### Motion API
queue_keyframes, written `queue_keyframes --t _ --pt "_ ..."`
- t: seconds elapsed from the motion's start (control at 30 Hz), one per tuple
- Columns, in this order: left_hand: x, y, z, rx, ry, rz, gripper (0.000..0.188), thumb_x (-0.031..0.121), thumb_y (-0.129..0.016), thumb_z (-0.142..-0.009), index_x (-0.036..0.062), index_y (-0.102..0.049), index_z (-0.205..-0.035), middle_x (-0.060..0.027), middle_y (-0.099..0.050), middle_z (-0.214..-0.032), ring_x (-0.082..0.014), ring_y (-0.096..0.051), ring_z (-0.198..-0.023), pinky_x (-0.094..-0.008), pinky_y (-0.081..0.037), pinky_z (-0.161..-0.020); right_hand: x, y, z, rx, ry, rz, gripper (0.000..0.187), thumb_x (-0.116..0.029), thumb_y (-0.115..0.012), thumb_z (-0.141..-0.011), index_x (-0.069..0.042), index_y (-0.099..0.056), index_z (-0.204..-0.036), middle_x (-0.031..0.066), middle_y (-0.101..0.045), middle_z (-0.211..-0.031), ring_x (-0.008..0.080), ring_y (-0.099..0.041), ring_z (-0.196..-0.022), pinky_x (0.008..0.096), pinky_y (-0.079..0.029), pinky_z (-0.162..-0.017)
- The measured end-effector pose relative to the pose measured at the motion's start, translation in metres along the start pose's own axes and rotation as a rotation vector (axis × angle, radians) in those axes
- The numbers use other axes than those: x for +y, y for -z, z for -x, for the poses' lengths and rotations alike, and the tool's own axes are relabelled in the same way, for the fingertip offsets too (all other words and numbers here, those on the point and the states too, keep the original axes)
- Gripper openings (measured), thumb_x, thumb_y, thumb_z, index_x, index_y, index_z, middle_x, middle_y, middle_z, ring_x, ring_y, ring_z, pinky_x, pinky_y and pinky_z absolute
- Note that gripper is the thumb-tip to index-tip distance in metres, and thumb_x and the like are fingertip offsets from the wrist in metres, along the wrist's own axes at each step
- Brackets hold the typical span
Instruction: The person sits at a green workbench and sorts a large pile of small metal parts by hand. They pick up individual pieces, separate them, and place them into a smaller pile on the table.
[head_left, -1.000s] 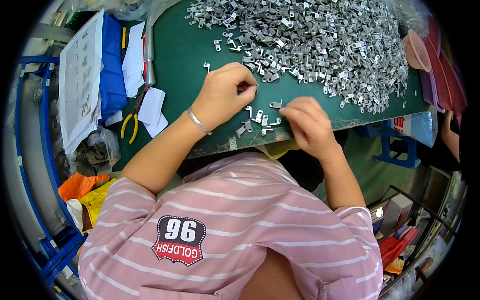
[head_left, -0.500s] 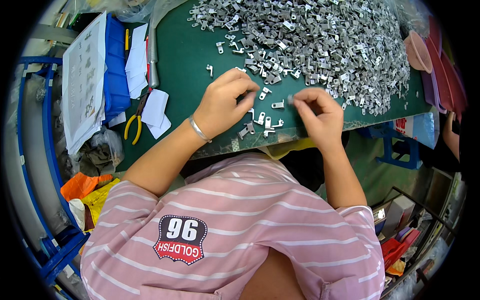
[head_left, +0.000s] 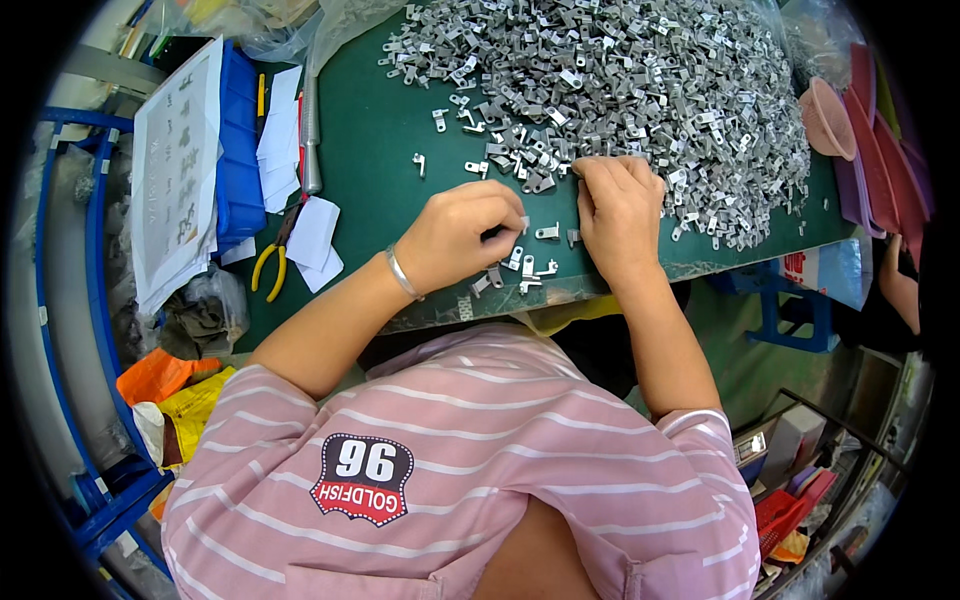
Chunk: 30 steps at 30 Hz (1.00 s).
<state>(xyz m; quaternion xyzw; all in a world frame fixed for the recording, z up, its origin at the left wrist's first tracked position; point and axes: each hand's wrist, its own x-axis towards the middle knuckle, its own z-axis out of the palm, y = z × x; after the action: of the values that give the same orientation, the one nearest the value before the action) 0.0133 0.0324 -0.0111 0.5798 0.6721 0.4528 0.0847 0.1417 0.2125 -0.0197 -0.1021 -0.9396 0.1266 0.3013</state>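
Note:
My left hand, with a silver bangle on its wrist, is closed in a pinch. A small metal bracket shows at its fingertips. My right hand has curled fingers touching the near edge of a large heap of small silver metal brackets. What its fingertips hold, if anything, is hidden. Between the hands lie a loose bracket and a small metal piece close to my right thumb. Several more brackets rest near the front edge of the green table.
On the left are yellow-handled pliers, white paper slips, a blue bin and printed sheets. A pink basket stands at the right. Beyond the table's right edge are a blue stool and part of another person's arm.
My right hand has moved up to the heap from beside the loose brackets, and a small piece now lies below its fingers. My left hand has come slightly down and right.

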Motion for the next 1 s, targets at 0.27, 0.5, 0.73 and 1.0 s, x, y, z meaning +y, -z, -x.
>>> queue_keyframes --t 0.27,0.5,0.73,1.0 --pt "0.003 0.025 0.001 -0.153 -0.025 -0.184 0.009 0.004 -0.073 -0.074 0.0074 -0.066 -0.079 -0.0049 -0.069 -0.085 -0.0242 -0.064 -0.08 -0.0339 -0.047 -0.076 0.004 0.019 0.018 -0.103 -0.078 -0.374 0.02 -0.005 -0.072 -0.079 -0.01 -0.068 -0.098 0.004 -0.069 -0.09 0.0264 -0.062 -0.087 0.039 -0.044 -0.079" --pt "-0.011 -0.022 -0.028 0.129 0.008 -0.391 0.024 0.01 -0.079 -0.073 0.0072 -0.066 -0.092 -0.0077 -0.063 -0.085 -0.0285 -0.063 -0.081 -0.0391 -0.047 -0.074 -0.013 -0.006 -0.002 -0.084 -0.061 -0.189 0.018 -0.009 -0.075 -0.076 -0.009 -0.065 -0.091 0.0067 -0.064 -0.088 0.028 -0.061 -0.086 0.0422 -0.044 -0.077" --pt "-0.012 -0.022 -0.027 0.079 0.046 -0.469 0.024 0.008 -0.078 -0.072 0.0074 -0.064 -0.092 -0.008 -0.061 -0.083 -0.0293 -0.062 -0.08 -0.041 -0.046 -0.072 -0.011 -0.017 -0.002 -0.007 -0.005 -0.1 0.014 -0.006 -0.071 -0.074 -0.009 -0.066 -0.087 0.0045 -0.064 -0.084 0.0269 -0.06 -0.086 0.0409 -0.043 -0.077" --pt "-0.007 -0.018 -0.025 0.071 0.042 -0.504 0.019 0.006 -0.074 -0.072 0.0097 -0.061 -0.086 -0.0054 -0.059 -0.083 -0.026 -0.061 -0.081 -0.0392 -0.042 -0.069 -0.003 0.015 -0.003 -0.099 0.037 -0.257 0.011 -0.005 -0.071 -0.076 -0.009 -0.064 -0.084 0.003 -0.065 -0.084 0.0259 -0.059 -0.085 0.0412 -0.041 -0.077"
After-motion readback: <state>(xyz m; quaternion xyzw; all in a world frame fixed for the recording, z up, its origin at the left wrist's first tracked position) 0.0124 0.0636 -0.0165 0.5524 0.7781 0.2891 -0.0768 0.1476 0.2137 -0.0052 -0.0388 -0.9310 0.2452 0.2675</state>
